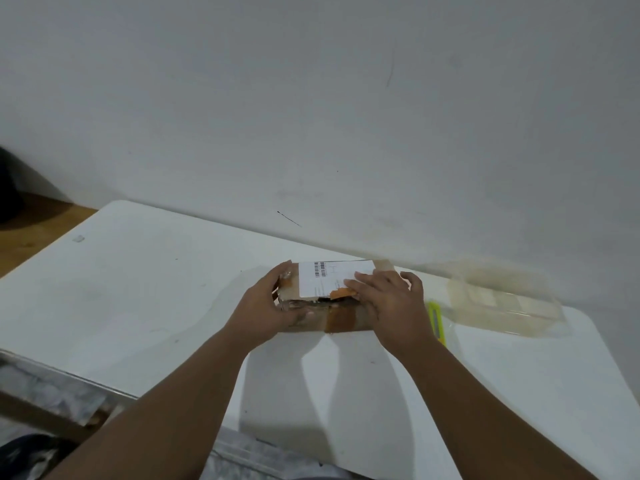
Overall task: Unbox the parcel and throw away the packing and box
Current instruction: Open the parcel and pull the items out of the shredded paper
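A small brown cardboard parcel [322, 289] lies on the white table [138, 289], close to the wall. A white barcode label covers its top and orange-brown tape runs over its front edge, where the top seam looks torn. My left hand [273, 306] grips the parcel's left end, thumb along the front. My right hand [391, 299] lies over the right end, fingers on the top by the torn tape.
A yellow utility knife [437, 322] lies just right of my right hand. A clear plastic package [502, 299] rests farther right by the wall. The table's left edge drops to a wooden floor [31, 233]. The grey wall stands directly behind.
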